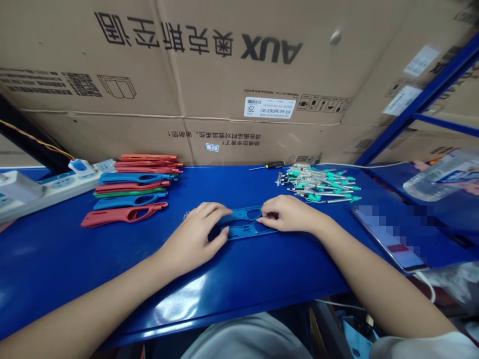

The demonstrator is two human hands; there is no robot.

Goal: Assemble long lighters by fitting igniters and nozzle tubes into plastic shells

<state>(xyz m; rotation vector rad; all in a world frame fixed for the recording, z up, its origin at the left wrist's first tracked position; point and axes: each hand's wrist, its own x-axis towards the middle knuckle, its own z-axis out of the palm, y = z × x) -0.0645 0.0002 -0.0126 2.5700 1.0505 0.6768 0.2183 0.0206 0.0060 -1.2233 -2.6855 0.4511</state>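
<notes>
Two blue lighter shell halves (244,231) lie side by side on the blue table, with their hollow inner faces up and oval openings toward the right. My left hand (198,232) curves over their left ends, fingertips at the far half and thumb at the near one. At the right end, my right hand (286,213) has thumb and forefinger pinched together over the halves; any small part between the fingertips is hidden. Behind it lies a pile of lighter inner parts (322,183) with metal tubes and teal pieces. Several red, blue and green lighter shells (123,215) are lined up at the left.
A screwdriver (271,165) lies at the back against the large cardboard (209,99). On the left is a white power strip (60,184). A phone (389,239) with a cable and a plastic bottle (441,174) are at the right, near a blue metal post (415,107).
</notes>
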